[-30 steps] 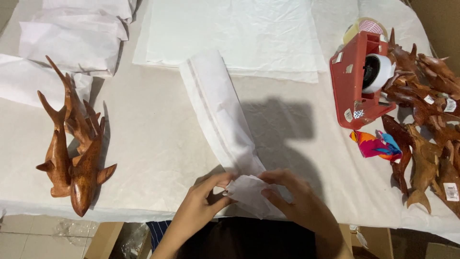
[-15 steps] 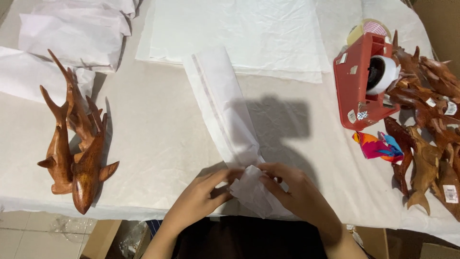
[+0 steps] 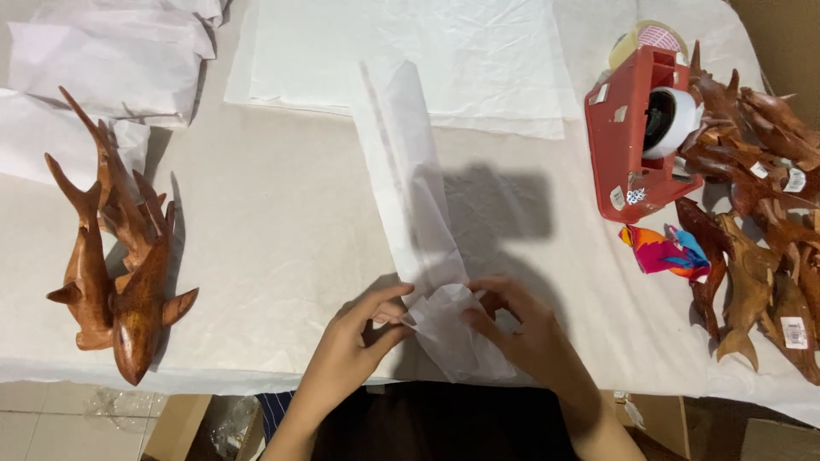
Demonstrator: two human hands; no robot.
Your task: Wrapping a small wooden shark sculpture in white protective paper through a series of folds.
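While pinching crinkled white tissue, both hands meet at lower centre of the frame. Long paper-wrapped bundle (image 3: 418, 222), thin and creased, slanting from upper centre down to the table (image 3: 282, 230) edge. Left hand (image 3: 354, 337) palm-down, fingers (image 3: 384, 300) narrow, nipping the bundle's crumpled near end. Right hand (image 3: 530, 333) arched, fingers (image 3: 480, 320) curled close, gripping the same loose folds. Smooth carved wooden sharks (image 3: 115, 273) at left, glossy brown, tails up. Flat tissue sheets (image 3: 401, 60) at top. Red plastic tape dispenser (image 3: 636, 137) at upper right, beside a heap of more wooden sharks (image 3: 760, 213); bright multicoloured scrap (image 3: 666, 252) below it.
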